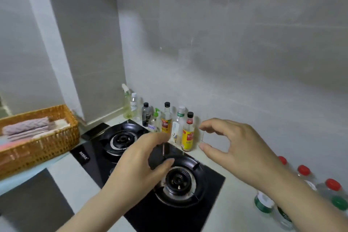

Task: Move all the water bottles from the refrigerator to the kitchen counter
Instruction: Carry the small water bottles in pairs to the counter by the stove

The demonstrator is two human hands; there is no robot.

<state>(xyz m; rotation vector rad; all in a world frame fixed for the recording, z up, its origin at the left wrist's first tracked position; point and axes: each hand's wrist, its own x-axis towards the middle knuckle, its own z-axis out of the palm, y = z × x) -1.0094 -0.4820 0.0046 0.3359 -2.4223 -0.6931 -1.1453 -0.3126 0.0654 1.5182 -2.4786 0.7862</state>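
We found the left hand (137,158) and right hand (237,147) half-curled, gripping nothing. Water bottles (303,170) stood well right of the right fingers, along the counter's (235,201) wall edge.

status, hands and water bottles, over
Left hand and right hand open, empty, above the stove. Red-capped water bottles on the counter, right side. Condiment bottles stand behind the stove.

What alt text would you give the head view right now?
The left hand and right hand hover empty, fingers loosely curved, above a black two-burner stove. Red-capped water bottles stand on the counter at right; condiment bottles line the back wall, a wicker basket of folded cloths sits left.
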